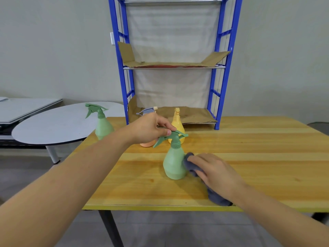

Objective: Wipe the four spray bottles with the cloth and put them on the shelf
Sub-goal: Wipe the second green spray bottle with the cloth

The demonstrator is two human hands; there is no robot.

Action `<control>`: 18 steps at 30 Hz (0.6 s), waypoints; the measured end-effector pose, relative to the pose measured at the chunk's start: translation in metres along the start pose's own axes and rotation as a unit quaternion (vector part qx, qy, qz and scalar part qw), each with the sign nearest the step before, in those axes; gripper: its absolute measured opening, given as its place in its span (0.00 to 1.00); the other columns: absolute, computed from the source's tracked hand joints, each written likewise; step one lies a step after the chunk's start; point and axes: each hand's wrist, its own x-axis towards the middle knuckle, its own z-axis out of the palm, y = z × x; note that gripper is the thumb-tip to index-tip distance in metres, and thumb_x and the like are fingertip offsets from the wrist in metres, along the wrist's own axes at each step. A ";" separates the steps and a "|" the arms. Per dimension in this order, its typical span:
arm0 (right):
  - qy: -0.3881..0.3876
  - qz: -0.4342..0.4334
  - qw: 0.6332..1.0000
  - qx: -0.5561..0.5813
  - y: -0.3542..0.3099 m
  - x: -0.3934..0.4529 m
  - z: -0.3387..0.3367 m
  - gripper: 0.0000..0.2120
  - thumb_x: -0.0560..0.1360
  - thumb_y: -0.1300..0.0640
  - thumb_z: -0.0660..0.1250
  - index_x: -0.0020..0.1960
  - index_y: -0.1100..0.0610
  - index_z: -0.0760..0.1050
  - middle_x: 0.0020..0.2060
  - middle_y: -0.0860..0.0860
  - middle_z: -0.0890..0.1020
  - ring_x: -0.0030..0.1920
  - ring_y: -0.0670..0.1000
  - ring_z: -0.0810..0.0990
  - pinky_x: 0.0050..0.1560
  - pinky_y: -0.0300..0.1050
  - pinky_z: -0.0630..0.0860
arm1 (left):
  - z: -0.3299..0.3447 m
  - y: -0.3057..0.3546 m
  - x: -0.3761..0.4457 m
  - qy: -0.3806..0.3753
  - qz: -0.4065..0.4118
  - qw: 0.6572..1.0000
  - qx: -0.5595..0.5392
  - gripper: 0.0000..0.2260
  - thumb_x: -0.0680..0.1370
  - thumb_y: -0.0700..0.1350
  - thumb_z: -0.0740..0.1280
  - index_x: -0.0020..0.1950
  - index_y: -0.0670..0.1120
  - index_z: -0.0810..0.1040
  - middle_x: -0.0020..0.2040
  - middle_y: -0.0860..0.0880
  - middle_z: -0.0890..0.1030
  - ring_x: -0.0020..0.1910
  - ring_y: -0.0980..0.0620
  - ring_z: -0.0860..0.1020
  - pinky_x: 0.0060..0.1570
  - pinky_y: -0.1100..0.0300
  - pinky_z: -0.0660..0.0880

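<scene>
A green spray bottle [173,162] stands upright near the middle of the wooden table [249,157]. My left hand [151,129] pinches its trigger head from above. My right hand [217,172] presses a dark grey cloth [191,164] against the bottle's right side; the cloth trails under my wrist toward the table's front edge. Behind stand a yellow bottle [178,124] and an orange bottle [147,143], mostly hidden by my left hand. A second green bottle [102,124] stands at the table's far left corner. The blue shelf [219,97] rises at the back.
Cardboard sheets [195,115] line the blue shelf's lower and middle levels. A grey oval table [53,125] sits to the left, beside a low grey surface [26,107]. The wooden table's front edge lies just below my right wrist.
</scene>
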 end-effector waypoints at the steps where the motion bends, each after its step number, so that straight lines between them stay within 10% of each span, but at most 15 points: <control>1: 0.037 0.006 0.999 0.004 0.003 0.006 -0.002 0.19 0.73 0.62 0.70 0.62 0.50 0.73 0.52 0.48 0.78 0.50 0.53 0.76 0.43 0.50 0.77 | 0.000 0.000 0.000 0.000 0.002 1.000 0.002 0.08 0.80 0.46 0.71 0.56 0.55 0.86 0.50 0.51 0.87 0.51 0.44 0.84 0.52 0.44 0.81; 8: 0.092 0.033 0.995 -0.034 -0.007 0.027 0.011 0.18 0.71 0.63 0.71 0.60 0.56 0.76 0.56 0.54 0.77 0.51 0.57 0.77 0.46 0.54 0.79 | 0.001 0.002 0.002 -0.001 0.000 1.000 0.005 0.08 0.80 0.46 0.71 0.57 0.54 0.86 0.51 0.51 0.86 0.52 0.45 0.83 0.51 0.47 0.82; 13: 0.077 0.100 0.985 0.117 -0.013 0.007 0.022 0.19 0.82 0.49 0.54 0.67 0.55 0.73 0.63 0.49 0.74 0.62 0.49 0.72 0.64 0.46 0.70 | 0.003 0.000 0.002 0.004 -0.001 1.000 0.006 0.08 0.80 0.47 0.70 0.57 0.55 0.86 0.51 0.52 0.86 0.51 0.47 0.84 0.53 0.45 0.81; 18: 0.060 0.215 0.943 0.246 -0.015 0.014 0.013 0.11 0.79 0.54 0.64 0.61 0.48 0.71 0.49 0.38 0.76 0.46 0.36 0.74 0.46 0.28 0.68 | 0.003 0.000 0.001 0.009 -0.001 1.000 0.004 0.08 0.80 0.46 0.70 0.57 0.55 0.86 0.51 0.54 0.86 0.50 0.54 0.83 0.55 0.48 0.81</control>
